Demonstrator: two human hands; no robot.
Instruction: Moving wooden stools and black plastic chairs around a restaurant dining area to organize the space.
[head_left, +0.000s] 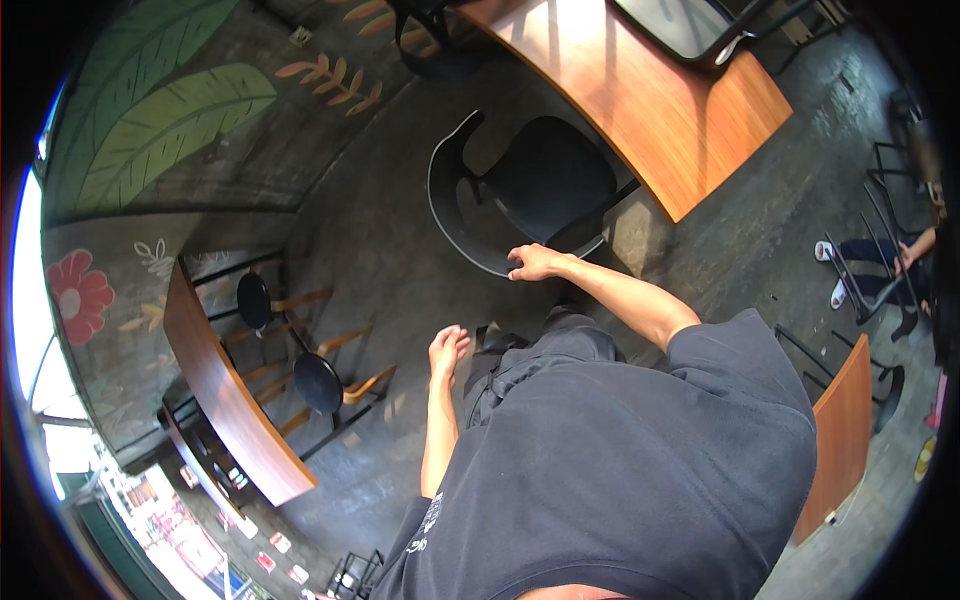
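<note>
A black chair (551, 176) with a curved backrest stands in front of me, its seat partly under the edge of a wooden table (720, 139). My right hand (538, 262) is on the backrest (450, 217), with the fingers curled over its rim. My left hand (448, 349) hangs beside my hip, apart from the chair. Its fingers are loosely bent, and nothing shows in it.
Another chair (686, 37) rests on the tabletop. To the left, black round-seated stools (317, 382) stand beside a long wooden table (232, 390). A seated person (862, 251) is at the far right, behind black chair legs. Another wooden tabletop (840, 435) lies to my right.
</note>
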